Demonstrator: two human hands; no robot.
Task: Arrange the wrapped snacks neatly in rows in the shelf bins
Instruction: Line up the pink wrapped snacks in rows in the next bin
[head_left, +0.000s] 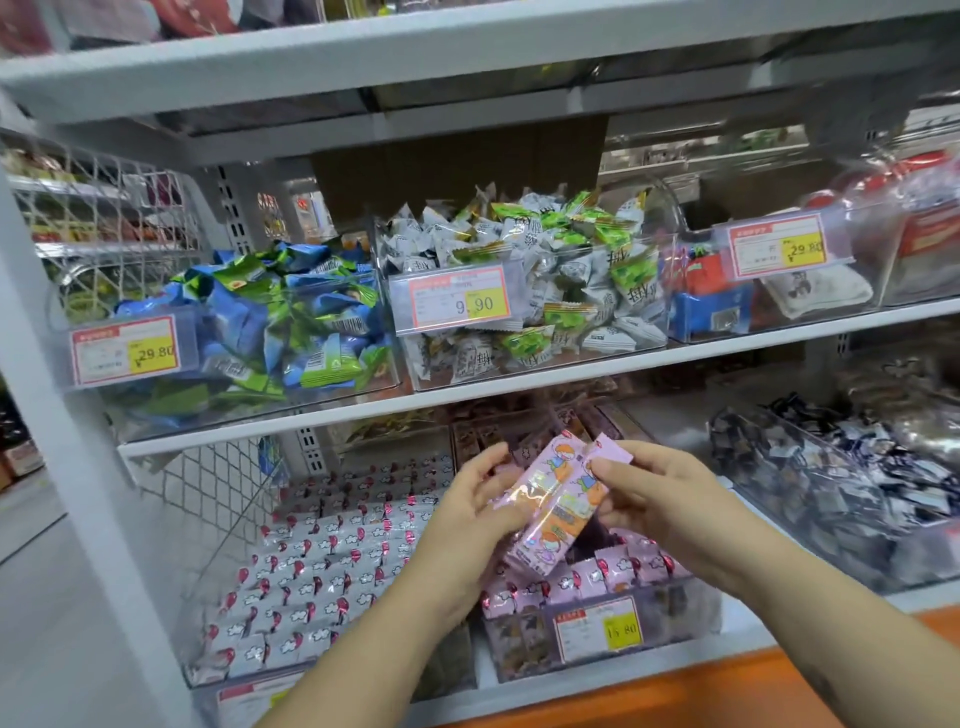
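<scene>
We have a single view, worn on the head: it faces forward and slightly down at the shelf (571, 366), within arm's reach of it, and the wide lens bows its boards.

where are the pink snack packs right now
Head view, centre: the pink snack packs are held between the left hand and right hand, above the lower middle bin.

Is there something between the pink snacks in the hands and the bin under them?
Nothing visible does. The left hand and right hand hold the pink snacks above the open-topped bin, which already holds pink packs.
</scene>
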